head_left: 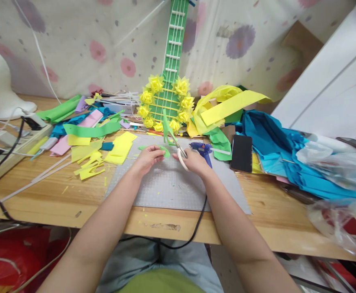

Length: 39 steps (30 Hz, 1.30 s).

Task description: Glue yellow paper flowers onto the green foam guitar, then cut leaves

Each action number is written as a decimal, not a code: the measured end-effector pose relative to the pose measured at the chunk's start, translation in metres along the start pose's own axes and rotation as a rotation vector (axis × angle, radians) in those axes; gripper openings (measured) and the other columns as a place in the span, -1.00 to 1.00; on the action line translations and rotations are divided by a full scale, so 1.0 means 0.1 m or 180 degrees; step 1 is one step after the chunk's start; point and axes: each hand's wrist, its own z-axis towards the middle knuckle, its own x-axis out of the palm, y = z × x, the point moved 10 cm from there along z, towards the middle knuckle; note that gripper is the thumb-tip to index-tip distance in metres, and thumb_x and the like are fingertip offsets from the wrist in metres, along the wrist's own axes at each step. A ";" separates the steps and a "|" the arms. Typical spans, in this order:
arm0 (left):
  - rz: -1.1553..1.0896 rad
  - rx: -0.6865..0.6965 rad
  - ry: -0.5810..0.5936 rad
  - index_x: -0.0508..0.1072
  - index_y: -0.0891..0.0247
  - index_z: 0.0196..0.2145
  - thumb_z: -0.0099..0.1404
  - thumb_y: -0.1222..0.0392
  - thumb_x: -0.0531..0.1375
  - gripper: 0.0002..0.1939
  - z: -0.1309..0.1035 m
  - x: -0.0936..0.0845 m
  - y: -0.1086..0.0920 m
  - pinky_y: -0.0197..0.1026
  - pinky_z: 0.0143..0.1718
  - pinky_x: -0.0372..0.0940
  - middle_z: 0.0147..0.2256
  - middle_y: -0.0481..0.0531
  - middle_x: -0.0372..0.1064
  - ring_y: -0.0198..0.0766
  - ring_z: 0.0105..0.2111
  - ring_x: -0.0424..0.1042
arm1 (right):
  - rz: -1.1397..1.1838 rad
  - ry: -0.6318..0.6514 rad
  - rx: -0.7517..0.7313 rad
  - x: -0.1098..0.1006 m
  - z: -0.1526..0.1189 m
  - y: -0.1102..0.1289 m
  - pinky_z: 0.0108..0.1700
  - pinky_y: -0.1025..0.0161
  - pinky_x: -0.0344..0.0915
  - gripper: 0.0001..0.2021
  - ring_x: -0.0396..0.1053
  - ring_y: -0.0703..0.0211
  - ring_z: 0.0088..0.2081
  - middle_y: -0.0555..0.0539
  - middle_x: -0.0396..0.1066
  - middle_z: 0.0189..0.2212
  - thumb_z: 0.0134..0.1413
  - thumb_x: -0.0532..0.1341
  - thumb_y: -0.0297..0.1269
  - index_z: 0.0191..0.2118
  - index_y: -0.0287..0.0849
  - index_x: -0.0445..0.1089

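Note:
My left hand [149,159] pinches a small piece of green paper [166,152] above the grey cutting mat [162,191]. In my right hand [194,161] is a pair of scissors [182,158] with white handles, its blades pointing up and left. A thin green strip [166,127] stands upright near the blade tips; whether it joins the piece in my left hand I cannot tell. Just behind my right hand lies a blue glue gun [202,148] with a white glue stick in it. A green paper guitar [169,99] ringed with yellow flowers leans against the wall behind.
Yellow scraps [121,147] and green strips [92,129] litter the left side. A black phone [241,153] lies right of the mat, beside crumpled blue paper [269,138]. A power strip [16,142] sits far left; a black cord [199,224] hangs over the front edge.

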 end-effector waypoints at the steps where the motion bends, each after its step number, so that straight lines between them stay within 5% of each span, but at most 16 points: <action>1: -0.0107 0.0034 -0.0081 0.32 0.32 -0.62 -0.18 0.39 0.32 -0.79 0.01 -0.02 -0.01 -0.32 -0.42 0.27 -0.61 -0.10 0.33 -0.44 -0.57 0.31 | -0.0315 0.0023 0.0151 0.00 -0.03 -0.01 -0.20 0.15 0.22 -0.33 0.36 -0.08 -0.14 -0.30 0.41 -0.18 -0.10 0.01 0.32 -0.15 -0.23 0.32; 12: -0.1084 0.0038 -0.0686 0.28 0.32 -0.61 -0.02 0.45 0.24 -0.81 0.07 -0.24 0.03 -0.46 -0.56 0.21 -0.64 -0.13 0.30 -0.51 -0.60 0.32 | -0.0945 0.0153 0.0290 -0.05 -0.16 0.04 -0.15 0.11 0.24 -0.26 0.37 -0.13 -0.08 -0.33 0.40 -0.13 -0.05 -0.09 0.34 -0.06 -0.25 0.31; 19: -0.1108 0.0002 -0.0753 0.26 0.30 -0.58 -0.01 0.45 0.25 -0.79 0.05 -0.23 0.04 -0.49 -0.64 0.14 -0.66 -0.17 0.25 -0.54 -0.65 0.26 | -0.1301 0.0301 0.0344 -0.01 -0.17 0.03 -0.17 0.12 0.25 -0.38 0.38 -0.12 -0.11 -0.35 0.42 -0.18 -0.05 0.03 0.22 -0.13 -0.26 0.39; 24: -0.1027 0.0145 -0.0795 0.27 0.28 -0.54 -0.04 0.43 0.29 -0.77 0.07 -0.28 0.01 -0.48 -0.68 0.09 -0.66 -0.22 0.22 -0.57 -0.69 0.19 | -0.1241 -0.0013 0.0317 -0.18 -0.18 0.00 -0.24 0.12 0.25 -0.45 0.40 -0.14 -0.16 -0.34 0.45 -0.21 -0.01 0.01 0.15 -0.19 -0.25 0.42; 31: -0.0926 0.0215 -0.0985 0.26 0.28 -0.54 -0.06 0.40 0.32 -0.74 0.04 -0.33 -0.01 -0.47 -0.62 0.16 -0.66 -0.22 0.25 -0.56 -0.66 0.24 | -0.1550 0.0281 0.0173 -0.16 -0.28 0.05 -0.28 0.14 0.24 -0.52 0.40 -0.13 -0.20 -0.29 0.46 -0.28 -0.02 0.05 0.09 -0.24 -0.24 0.42; 35: -0.0955 0.0255 -0.0982 0.27 0.28 -0.55 -0.06 0.40 0.31 -0.76 0.04 -0.32 -0.02 -0.46 -0.57 0.20 -0.64 -0.20 0.28 -0.53 -0.62 0.29 | -0.1397 0.0167 0.0184 -0.26 -0.28 0.01 -0.32 0.18 0.20 -0.53 0.40 -0.09 -0.25 -0.26 0.45 -0.34 -0.05 0.06 0.14 -0.32 -0.21 0.42; 39: -0.1127 0.0210 -0.0928 0.31 0.30 -0.54 -0.01 0.42 0.27 -0.82 0.07 -0.31 0.03 -0.43 -0.47 0.27 -0.60 -0.15 0.33 -0.50 -0.56 0.35 | -0.0482 0.0078 -0.0097 -0.24 -0.17 0.03 -0.40 0.27 0.14 -0.49 0.37 0.04 -0.33 -0.14 0.44 -0.37 -0.07 0.03 0.24 -0.34 -0.16 0.37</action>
